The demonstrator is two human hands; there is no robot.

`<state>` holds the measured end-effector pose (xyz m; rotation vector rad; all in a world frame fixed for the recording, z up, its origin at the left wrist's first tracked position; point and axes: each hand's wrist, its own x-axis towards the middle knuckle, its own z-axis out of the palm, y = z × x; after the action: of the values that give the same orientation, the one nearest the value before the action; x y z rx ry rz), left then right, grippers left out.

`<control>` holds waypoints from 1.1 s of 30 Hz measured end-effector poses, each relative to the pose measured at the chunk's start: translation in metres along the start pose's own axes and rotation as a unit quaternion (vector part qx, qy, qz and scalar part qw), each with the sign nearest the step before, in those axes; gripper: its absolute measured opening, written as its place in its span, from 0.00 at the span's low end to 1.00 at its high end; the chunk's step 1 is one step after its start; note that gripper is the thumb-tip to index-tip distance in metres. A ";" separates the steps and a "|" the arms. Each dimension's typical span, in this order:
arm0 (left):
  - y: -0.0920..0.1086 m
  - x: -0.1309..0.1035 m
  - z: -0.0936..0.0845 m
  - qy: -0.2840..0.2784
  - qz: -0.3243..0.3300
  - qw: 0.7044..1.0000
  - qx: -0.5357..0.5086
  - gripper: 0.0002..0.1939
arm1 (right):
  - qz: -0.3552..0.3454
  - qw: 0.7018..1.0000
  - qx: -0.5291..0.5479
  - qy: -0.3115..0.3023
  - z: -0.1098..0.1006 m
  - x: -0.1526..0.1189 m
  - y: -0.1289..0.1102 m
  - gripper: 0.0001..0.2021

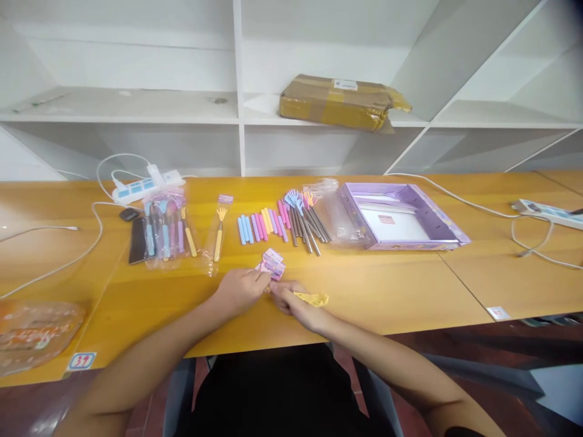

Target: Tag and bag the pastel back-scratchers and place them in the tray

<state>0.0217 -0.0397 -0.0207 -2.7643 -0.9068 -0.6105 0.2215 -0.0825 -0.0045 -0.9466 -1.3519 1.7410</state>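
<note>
My right hand [294, 300] is closed around a back scratcher whose yellow hand-shaped head [316, 299] sticks out to the right. My left hand [241, 288] is closed too, its fingertips meeting the right hand's; what they pinch is hidden. Small printed purple-and-pink cards [272, 264] lie just beyond the fingers. Farther back is a row of blue, purple, pink and yellow handle sleeves [264, 226]. Beside them lie metal rods with hand-shaped heads [307, 221]. One yellow back scratcher [219, 237] lies in a clear bag with a card at its top.
Bagged back scratchers [166, 233] are piled at left, near a power strip [150, 187]. Clear bags [334, 221] lie beside an open purple box [401, 245]. An orange-printed plastic bag [39, 334] is front left. Another power strip [549, 212] with cables sits right. A taped carton [337, 103] rests on the shelf.
</note>
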 end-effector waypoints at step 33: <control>-0.099 0.006 -0.031 -0.026 -0.448 0.866 -0.218 0.16 | -0.270 0.866 -0.270 0.322 -0.186 -0.004 -0.110 0.24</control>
<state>-0.0429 0.0338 0.0130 -2.5555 -2.3558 -0.9514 0.3986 0.0168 0.0704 -1.1579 -1.4567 0.5352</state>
